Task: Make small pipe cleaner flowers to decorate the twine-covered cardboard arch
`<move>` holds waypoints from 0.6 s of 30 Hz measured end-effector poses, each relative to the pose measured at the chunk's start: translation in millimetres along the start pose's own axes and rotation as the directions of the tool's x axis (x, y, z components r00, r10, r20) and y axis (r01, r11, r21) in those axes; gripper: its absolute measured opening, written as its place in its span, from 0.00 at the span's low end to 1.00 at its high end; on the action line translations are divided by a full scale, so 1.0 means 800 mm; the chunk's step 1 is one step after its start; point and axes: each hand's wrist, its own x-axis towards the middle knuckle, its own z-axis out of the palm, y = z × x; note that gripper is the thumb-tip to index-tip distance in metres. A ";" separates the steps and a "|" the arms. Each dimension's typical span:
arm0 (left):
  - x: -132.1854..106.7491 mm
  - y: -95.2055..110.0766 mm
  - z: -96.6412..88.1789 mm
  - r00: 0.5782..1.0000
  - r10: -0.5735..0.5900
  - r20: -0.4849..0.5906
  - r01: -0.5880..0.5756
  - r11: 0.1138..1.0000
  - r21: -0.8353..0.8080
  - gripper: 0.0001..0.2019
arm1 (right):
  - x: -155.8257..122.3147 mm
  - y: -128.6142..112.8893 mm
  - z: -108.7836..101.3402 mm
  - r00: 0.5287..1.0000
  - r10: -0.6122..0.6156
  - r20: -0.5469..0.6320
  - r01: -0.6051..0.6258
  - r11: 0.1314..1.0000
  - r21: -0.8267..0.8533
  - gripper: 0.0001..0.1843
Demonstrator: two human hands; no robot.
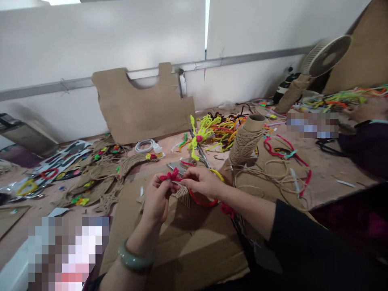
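My left hand point(158, 198) pinches a small pink fuzzy flower point(171, 176), seemingly bent from pipe cleaner, between thumb and fingertips. Close on its right, my right hand point(204, 182) has its thumb and fingers drawn together at the flower's edge; what they grip is too small to make out. Below the fingertips hangs a flat strip of tan twine rows point(182, 196). Under both hands lies a cardboard sheet point(194, 250). A red and yellow fuzzy stem point(204, 202) curves beneath my right hand, and another pink fuzzy piece point(228, 210) sits under that forearm.
A twine cone point(247, 141) stands right of centre, beside a yellow fuzzy flower point(200, 137) and heaped coloured stems. Twine pieces with small flowers point(103, 173) cover the left. Scissors point(27, 188) lie farther left. Another person's hand point(368, 109) is at far right, near a fan point(327, 56).
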 end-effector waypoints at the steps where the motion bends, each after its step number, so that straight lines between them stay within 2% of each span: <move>1: 0.000 0.001 0.000 1.000 0.004 0.007 -0.004 1.000 0.001 0.11 | 0.000 0.000 -0.001 1.000 -0.026 0.013 0.026 0.998 -0.060 0.12; 6: -0.002 0.002 0.002 1.000 0.007 0.029 -0.008 0.999 0.036 0.10 | -0.001 0.000 -0.002 0.994 -0.107 0.013 0.107 0.967 -0.233 0.10; 9: -0.002 0.001 0.000 1.000 -0.001 -0.008 0.002 0.986 0.168 0.11 | -0.001 0.001 -0.003 0.989 -0.148 -0.026 0.134 0.948 -0.288 0.10; 12: 0.001 -0.001 -0.005 0.998 0.050 -0.023 -0.041 0.951 0.307 0.11 | 0.000 0.004 -0.004 0.978 -0.203 -0.048 0.171 0.913 -0.371 0.09; 15: 0.004 0.000 -0.009 0.994 0.108 0.008 -0.100 0.886 0.452 0.11 | 0.000 0.006 -0.004 0.963 -0.269 -0.002 0.240 0.865 -0.440 0.09; 18: 0.004 0.002 -0.011 0.995 0.095 0.003 -0.083 0.847 0.526 0.11 | -0.002 0.007 -0.005 0.945 -0.320 0.062 0.310 0.825 -0.472 0.11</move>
